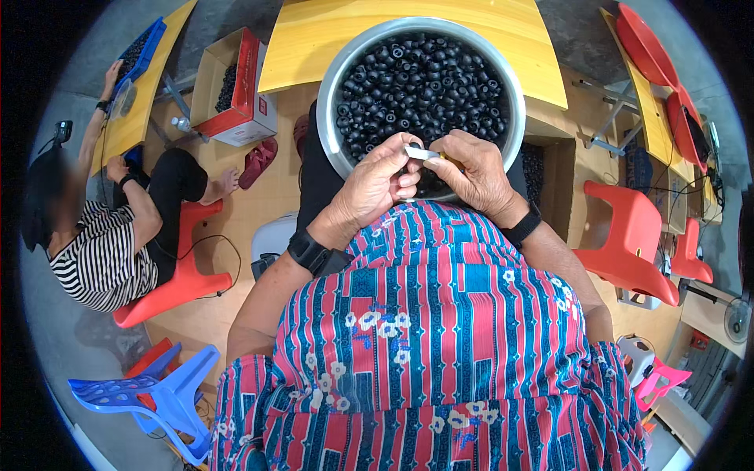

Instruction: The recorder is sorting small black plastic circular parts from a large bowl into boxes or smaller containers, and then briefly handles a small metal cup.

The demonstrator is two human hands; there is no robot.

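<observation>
Hands pinch ends of small white piece (420, 152) (long axis left-right): left hand (377, 187), right hand (470, 174), above bowl (334, 86)

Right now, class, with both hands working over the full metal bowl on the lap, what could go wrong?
1. The metal bowl, heaped with small black rings, seems to rest on the lap; it might tip and spill.
2. The small white piece pinched between left hand and right hand could slip into the pile.

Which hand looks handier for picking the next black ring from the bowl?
Probably the right hand: it lies over the black rings in the metal bowl, while the left hand pinches the small white piece.
</observation>
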